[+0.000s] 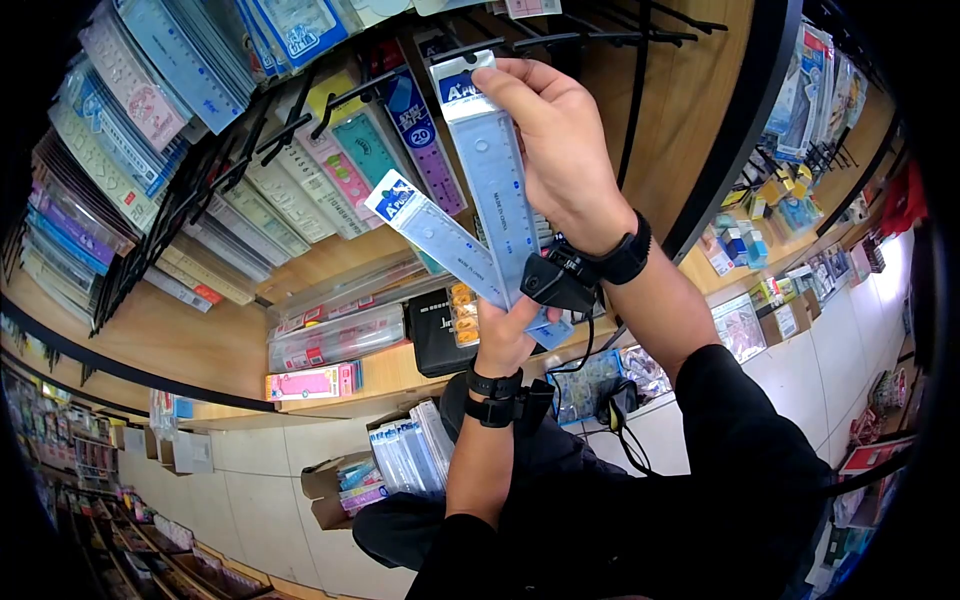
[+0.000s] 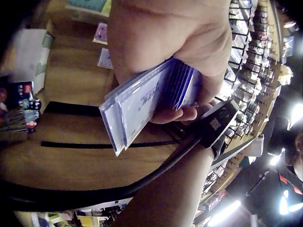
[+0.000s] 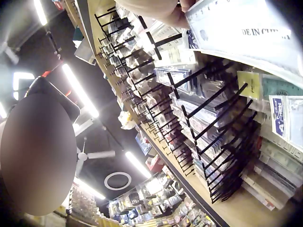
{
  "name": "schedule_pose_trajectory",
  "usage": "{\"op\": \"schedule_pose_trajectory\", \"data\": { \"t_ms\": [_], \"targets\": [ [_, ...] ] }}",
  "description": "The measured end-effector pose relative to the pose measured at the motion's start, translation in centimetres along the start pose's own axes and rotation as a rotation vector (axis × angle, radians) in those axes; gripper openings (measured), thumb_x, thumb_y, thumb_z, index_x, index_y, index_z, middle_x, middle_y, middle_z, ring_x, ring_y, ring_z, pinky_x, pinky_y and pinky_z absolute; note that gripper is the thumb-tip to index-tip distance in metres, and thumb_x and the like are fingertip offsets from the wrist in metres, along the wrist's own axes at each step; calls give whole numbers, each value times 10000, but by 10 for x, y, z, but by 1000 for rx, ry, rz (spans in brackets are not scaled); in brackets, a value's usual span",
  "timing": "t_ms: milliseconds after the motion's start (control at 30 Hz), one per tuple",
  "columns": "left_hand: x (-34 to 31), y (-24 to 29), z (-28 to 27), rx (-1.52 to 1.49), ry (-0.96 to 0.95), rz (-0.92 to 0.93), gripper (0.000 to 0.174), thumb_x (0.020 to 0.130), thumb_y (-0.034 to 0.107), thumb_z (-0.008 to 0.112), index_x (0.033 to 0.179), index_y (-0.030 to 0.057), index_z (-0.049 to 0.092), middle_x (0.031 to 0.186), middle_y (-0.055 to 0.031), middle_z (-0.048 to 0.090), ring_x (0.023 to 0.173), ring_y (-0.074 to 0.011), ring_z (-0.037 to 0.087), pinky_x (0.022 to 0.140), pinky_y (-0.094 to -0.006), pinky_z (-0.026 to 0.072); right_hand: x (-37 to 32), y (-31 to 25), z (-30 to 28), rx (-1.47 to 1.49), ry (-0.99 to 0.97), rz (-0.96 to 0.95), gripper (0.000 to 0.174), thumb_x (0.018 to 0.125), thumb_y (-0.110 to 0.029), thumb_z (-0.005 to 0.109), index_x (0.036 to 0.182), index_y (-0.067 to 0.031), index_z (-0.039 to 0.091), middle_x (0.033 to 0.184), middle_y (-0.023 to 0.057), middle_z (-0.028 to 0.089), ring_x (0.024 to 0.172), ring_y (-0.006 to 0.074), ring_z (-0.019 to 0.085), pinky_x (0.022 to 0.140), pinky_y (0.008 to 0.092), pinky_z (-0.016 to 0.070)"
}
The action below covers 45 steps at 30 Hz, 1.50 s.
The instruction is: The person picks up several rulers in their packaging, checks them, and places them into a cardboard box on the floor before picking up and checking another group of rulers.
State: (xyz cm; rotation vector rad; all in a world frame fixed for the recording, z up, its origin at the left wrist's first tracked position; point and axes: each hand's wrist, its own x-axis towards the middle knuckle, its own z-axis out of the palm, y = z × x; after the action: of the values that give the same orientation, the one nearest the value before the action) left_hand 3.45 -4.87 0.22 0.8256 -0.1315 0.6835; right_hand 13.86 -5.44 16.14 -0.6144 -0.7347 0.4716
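Thumb and fingers of my right hand (image 1: 570, 150) pinch the header of a clear blue packaged ruler (image 1: 492, 190) by its right edge. That header is right at the end of a black display hook (image 1: 475, 58), and the ruler's lower end reaches down to the other hand. Below, my left hand (image 1: 505, 335) grips several packaged rulers (image 1: 440, 238); one leans out to the upper left with its blue and white header showing. In the left wrist view, the packs are stacked (image 2: 137, 106) in the curled fingers. The right wrist view shows part of the pinched ruler (image 3: 236, 28).
More packaged rulers (image 1: 345, 150) hang on black hooks to the left. On the lower shelf lie clear plastic packs (image 1: 340, 335) and a black case (image 1: 432, 335). A cardboard box (image 1: 325, 492) of packs stands on the tiled floor. A dark shelf edge (image 1: 735, 130) rises at right.
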Motion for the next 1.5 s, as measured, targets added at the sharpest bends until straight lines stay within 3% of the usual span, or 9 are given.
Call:
{"op": "schedule_pose_trajectory", "data": {
  "t_ms": [333, 433, 1067, 1500],
  "targets": [
    [0, 2, 2, 40, 3, 13, 177, 808, 74, 617, 918, -3, 502, 753, -113, 581, 609, -192, 566, 552, -308, 459, 2, -2, 1, 54, -10, 40, 127, 826, -77, 598, 917, 11, 595, 824, 59, 634, 715, 95, 594, 659, 215, 463],
    [-1, 6, 8, 18, 87, -9, 170, 805, 52, 608, 924, -5, 499, 749, -117, 583, 605, -199, 569, 547, -310, 460, 3, -1, 1, 85, -29, 63, 128, 827, -78, 596, 918, 12, 595, 822, 58, 632, 716, 96, 595, 663, 221, 466],
    [-3, 5, 4, 111, 116, 34, 236, 774, 56, 629, 958, -48, 524, 784, -156, 612, 614, -213, 596, 539, -296, 480, 3, 5, 3, 61, 11, 29, 149, 825, -90, 605, 931, 11, 578, 823, 52, 623, 705, 84, 581, 641, 207, 458],
    [-2, 2, 7, 70, 123, 54, 193, 780, 30, 612, 936, -48, 529, 756, -145, 600, 581, -216, 585, 531, -298, 477, -1, -1, 9, -33, -11, 6, 179, 805, -58, 606, 936, 47, 543, 838, 99, 647, 723, 91, 595, 643, 202, 460]
  ]
}}
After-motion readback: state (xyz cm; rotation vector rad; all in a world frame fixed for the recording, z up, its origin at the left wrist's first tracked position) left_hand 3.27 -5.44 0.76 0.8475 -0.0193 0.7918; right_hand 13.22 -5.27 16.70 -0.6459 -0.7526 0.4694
